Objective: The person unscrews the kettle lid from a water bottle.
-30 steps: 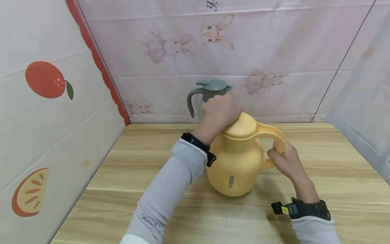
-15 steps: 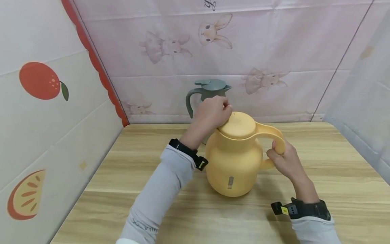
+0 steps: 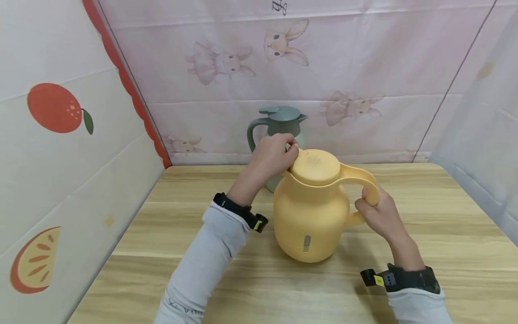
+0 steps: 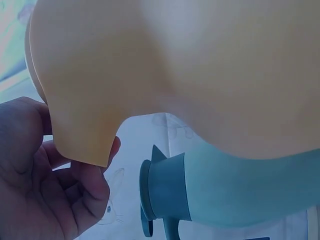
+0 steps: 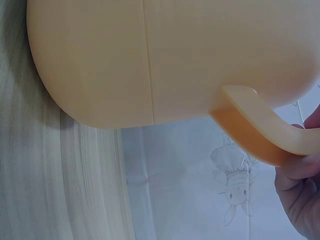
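A yellow thermos jug with a round lid stands upright on the wooden table. My right hand grips its looped handle; the right wrist view shows the thumb and fingers around the lower part of the handle. At the opposite side, my left hand is at the spout. In the left wrist view, that hand's curled fingers hold the spout from below and behind, with the thumb side by the lid's edge. The lid sits on the jug.
Behind the yellow jug, by the back wall, stands a green jug with its handle to the left, partly hidden by my left hand. The wooden table meets a printed back sheet and a left side sheet.
My left hand has moved left and down, off the top of the lid to the spout, uncovering the lid. The right hand and the yellow jug have stayed put.
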`<state>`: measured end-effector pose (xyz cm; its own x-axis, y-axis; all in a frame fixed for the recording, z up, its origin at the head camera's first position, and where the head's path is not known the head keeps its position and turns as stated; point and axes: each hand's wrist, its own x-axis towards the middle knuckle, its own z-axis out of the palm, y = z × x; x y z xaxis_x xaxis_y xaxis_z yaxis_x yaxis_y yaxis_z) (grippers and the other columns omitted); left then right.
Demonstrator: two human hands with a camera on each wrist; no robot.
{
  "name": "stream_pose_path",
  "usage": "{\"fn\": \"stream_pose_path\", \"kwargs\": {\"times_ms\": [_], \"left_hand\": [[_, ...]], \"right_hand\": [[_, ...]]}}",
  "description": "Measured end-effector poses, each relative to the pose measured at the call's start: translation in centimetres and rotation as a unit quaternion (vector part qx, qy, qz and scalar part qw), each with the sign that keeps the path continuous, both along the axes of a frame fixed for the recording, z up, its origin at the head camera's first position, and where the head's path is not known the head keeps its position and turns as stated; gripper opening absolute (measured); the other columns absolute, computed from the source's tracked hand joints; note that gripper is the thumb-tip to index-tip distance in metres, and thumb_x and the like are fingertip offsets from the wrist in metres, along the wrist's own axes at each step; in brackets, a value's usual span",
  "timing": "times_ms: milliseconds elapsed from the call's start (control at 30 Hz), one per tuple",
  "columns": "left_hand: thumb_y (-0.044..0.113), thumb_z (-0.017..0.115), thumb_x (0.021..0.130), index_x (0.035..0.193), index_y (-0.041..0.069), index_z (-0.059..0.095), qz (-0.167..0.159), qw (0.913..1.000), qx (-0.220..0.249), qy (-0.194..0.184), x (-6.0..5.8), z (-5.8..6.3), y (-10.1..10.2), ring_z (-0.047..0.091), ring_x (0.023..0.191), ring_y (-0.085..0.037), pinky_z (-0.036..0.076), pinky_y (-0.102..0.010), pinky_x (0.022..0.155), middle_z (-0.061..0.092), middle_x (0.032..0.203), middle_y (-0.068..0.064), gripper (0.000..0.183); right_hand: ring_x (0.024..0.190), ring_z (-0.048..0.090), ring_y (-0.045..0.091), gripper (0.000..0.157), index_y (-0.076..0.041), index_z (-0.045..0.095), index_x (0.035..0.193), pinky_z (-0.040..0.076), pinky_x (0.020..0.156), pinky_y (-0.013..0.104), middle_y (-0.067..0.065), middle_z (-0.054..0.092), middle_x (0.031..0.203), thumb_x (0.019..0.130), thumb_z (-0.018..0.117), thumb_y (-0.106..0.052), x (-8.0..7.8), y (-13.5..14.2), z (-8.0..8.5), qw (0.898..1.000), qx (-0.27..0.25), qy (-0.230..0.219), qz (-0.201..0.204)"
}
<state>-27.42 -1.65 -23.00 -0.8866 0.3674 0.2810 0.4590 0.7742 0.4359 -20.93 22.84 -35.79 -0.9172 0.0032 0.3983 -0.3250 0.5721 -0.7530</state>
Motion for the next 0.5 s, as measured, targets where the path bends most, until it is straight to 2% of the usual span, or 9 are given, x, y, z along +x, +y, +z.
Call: {"fn": "stream_pose_path", "kwargs": {"times_ms": [167,500], "left_hand": [[0.020,0.046,0.093,0.095,0.011,0.065,-0.010,0.9999,0.006,0.011,0.1,-0.2,-0.4,0.050,0.059,-0.015,0.037,-0.024,0.052,0.057,0.072,0.000,0.021],[0.026,0.047,0.094,0.097,0.011,0.064,-0.022,0.9994,0.024,-0.009,0.5,-0.4,-1.4,0.053,0.064,-0.015,0.042,-0.026,0.053,0.059,0.075,-0.001,0.023]], "right_hand": [[0.049,0.038,0.016,0.009,-0.003,0.043,0.082,0.034,0.045,0.028,0.005,0.039,0.061,0.080,0.050,0.001,0.0,0.0,0.0,1.000,-0.002,-0.002,-0.001],[0.047,0.036,0.014,0.010,-0.003,0.043,0.082,0.033,0.043,0.028,0.004,0.038,0.060,0.080,0.051,0.003,-0.1,0.0,-0.2,1.000,-0.004,-0.001,0.000]]}}
